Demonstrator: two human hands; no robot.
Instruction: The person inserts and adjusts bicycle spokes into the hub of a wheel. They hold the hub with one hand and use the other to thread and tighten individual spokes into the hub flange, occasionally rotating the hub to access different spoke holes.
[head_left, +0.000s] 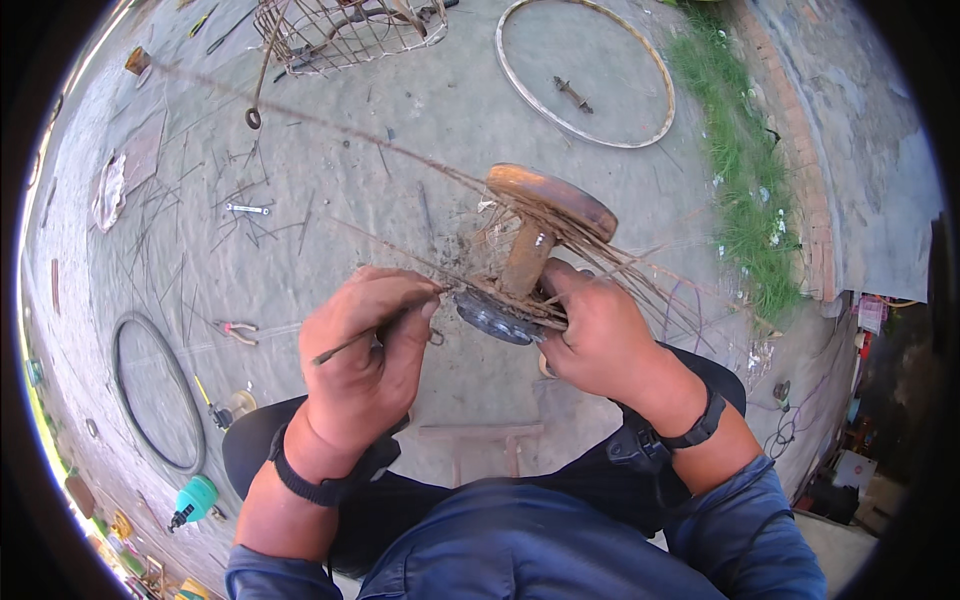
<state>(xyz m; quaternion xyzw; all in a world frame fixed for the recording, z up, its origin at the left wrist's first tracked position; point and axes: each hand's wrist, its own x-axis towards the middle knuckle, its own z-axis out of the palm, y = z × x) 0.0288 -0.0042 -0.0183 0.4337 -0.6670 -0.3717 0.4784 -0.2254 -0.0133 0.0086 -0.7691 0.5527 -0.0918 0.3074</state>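
Note:
A rusty wheel hub with a wide brown flange and a dark toothed end is held tilted in front of my lap. Many rusty spokes hang from it, some bunched to the right, others reaching far left. My right hand is closed around the hub's lower end, its thumb beside the barrel. My left hand pinches a thin spoke close to the toothed end. A short dark rod end sticks out of that hand; whether it is the same spoke is hidden by my fingers.
On the concrete lie loose spokes, a wrench, pliers, a black tyre and a teal bottle. Farther off are a wire basket, a bare rim and an axle. A grass strip borders a wall.

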